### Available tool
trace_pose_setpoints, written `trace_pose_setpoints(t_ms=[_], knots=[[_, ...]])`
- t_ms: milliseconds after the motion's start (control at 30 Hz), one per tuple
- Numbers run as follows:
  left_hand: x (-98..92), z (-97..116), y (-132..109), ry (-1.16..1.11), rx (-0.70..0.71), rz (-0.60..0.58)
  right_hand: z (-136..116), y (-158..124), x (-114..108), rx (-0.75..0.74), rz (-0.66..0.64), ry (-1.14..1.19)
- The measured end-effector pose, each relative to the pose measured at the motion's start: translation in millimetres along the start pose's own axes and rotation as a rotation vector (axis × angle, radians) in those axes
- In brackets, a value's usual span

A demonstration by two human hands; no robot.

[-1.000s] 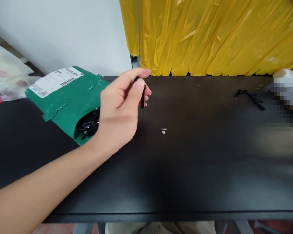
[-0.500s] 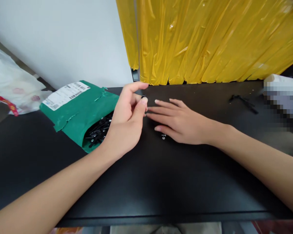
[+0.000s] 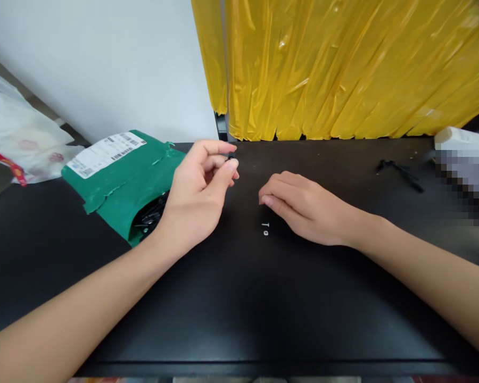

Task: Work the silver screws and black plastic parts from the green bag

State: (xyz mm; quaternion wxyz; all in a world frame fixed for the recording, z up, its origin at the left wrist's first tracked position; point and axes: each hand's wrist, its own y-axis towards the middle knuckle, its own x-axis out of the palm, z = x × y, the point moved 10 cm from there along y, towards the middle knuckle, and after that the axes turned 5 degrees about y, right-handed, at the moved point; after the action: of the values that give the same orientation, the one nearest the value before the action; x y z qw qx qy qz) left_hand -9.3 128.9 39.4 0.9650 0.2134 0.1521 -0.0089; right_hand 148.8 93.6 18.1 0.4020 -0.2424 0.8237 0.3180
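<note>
The torn green plastic mailer bag (image 3: 122,183) with a white label lies on the smooth black surface (image 3: 287,303); its open mouth shows thin black pieces (image 3: 154,213) inside. Just right of the bag, the bare left grip (image 3: 199,189) pinches a small dark black piece (image 3: 231,156) between thumb and fingertips, raised clear of the surface; most of it is hidden by the fingers. Farther right of the bag, the bare right grip (image 3: 303,206) is loosely curled, thumb against forefinger; whether anything sits inside it cannot be told. Between that grip and the bag lie a tiny silver metal screw (image 3: 265,224), on its side, and a tiny silver ring-shaped nut (image 3: 265,233), just apart. A thin black branching piece (image 3: 401,173) rests well to the right of the bag.

As a judgement, such a small piece is best held lightly by its edges, with one end free of the thumb so it stays visible. The left wrist, overlapping the bag's mouth in view, should avoid dragging contents out, and the right fingertips should stay slow and low, since a nudge could scatter the screw and nut.
</note>
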Motion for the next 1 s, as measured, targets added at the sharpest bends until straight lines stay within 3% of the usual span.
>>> trace_pose_setpoints(t_ms=[133,267,533,767,1000], knots=[[0.0,-1.0,0.1,-0.005,-0.079,-0.035,4.0,-2.8,2.4,0.051,-0.108,0.096],[6.4,-4.7,-2.1,-0.031,-0.136,-0.1,-1.7,-8.1,12.5,0.009,-0.231,0.128],[19.5,-13.7,-8.5,-0.048,-0.179,-0.206,4.4,-8.6,17.0,-0.04,-0.255,0.102],[20.4,-14.0,-8.5,0.01,-0.154,-0.226,-0.5,-8.5,9.8,-0.109,-0.202,0.186],[27.1,-13.3,-12.7,0.11,-0.174,-0.266,-4.9,-11.4,14.1,-0.116,-0.247,0.112]])
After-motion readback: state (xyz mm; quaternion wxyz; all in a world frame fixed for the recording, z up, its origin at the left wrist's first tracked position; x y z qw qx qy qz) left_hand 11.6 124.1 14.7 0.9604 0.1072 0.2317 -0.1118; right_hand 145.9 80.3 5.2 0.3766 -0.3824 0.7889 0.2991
